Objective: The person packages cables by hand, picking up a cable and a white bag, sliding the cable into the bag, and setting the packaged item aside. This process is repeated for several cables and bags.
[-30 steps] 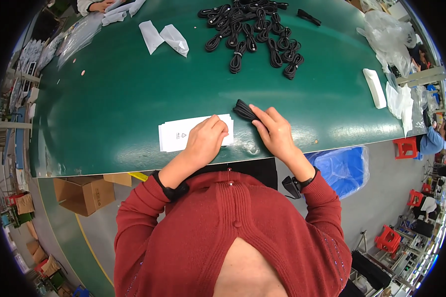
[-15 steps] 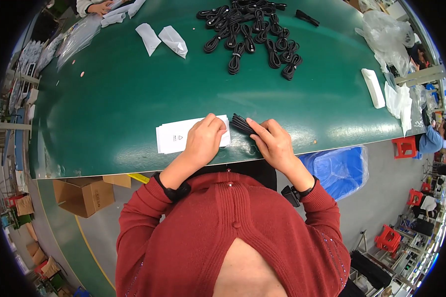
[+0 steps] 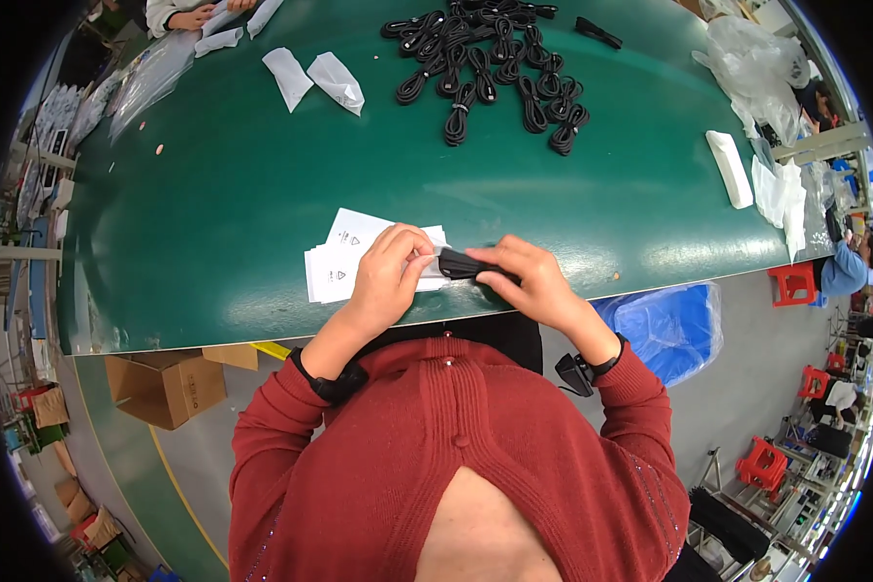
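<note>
My right hand [image 3: 536, 279] grips a folded bundle of black cable [image 3: 466, 265] near the table's front edge. My left hand [image 3: 386, 279] pinches the right end of a flat white bag [image 3: 351, 229] with small dark print. The cable's left end meets the pinched end of that bag; my fingers hide whether it is inside. Beneath the bag lies a stack of similar white bags [image 3: 322, 275], flat on the green table. Farther off is a pile of coiled black cables [image 3: 502, 60], with a single cable bundle [image 3: 598, 33] to its right.
Two filled white bags [image 3: 337, 83] lie at the far left of the green table [image 3: 233, 175]. Another person's hand [image 3: 192, 17] is behind them. A white packet [image 3: 729, 170] and clear plastic [image 3: 757, 68] are at right. Below the edge stand a blue lined bin [image 3: 664, 330] and a cardboard box [image 3: 170, 388].
The top white bag has swung out at an angle from the stack, pinched by my left hand. My right hand has turned the cable bundle level and brought it against the bag's end.
</note>
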Demonstrator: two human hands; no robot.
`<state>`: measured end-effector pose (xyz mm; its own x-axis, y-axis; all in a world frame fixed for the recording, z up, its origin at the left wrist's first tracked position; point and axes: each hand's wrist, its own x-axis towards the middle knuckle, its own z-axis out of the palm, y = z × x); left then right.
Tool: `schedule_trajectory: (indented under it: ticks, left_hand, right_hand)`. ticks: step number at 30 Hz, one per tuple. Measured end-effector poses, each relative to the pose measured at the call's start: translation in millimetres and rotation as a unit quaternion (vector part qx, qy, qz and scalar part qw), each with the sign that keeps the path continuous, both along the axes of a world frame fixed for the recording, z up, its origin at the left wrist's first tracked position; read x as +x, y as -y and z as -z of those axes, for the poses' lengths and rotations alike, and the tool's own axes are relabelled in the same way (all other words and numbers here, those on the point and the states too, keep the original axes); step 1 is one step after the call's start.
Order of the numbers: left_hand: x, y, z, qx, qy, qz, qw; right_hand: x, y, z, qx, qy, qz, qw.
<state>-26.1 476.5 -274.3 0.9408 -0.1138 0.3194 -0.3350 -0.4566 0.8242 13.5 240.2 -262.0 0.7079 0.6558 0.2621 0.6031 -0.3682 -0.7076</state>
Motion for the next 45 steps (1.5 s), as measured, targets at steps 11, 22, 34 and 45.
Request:
schedule_trajectory:
  ticks: [11,22,34,45]
  left_hand:
    - [3,-1,-14,0.053,0.073,0.040,0.995]
    - [31,-19,-36,-0.104,-0.035,-0.012,0.994]
    - [53,-38,-55,-0.271,-0.096,0.052,0.956]
    - [100,-84,-62,-0.405,-0.064,-0.035,0.911]
  right_hand:
    - [-4,-9,12,0.117,-0.402,0.038,0.908]
    - [19,-57,-22,0.150,-0.211,0.112,0.959]
    - [55,-71,-43,0.197,0.013,-0.093,0.976]
    - [99,-82,-32,0.194,-0.025,0.052,0.979]
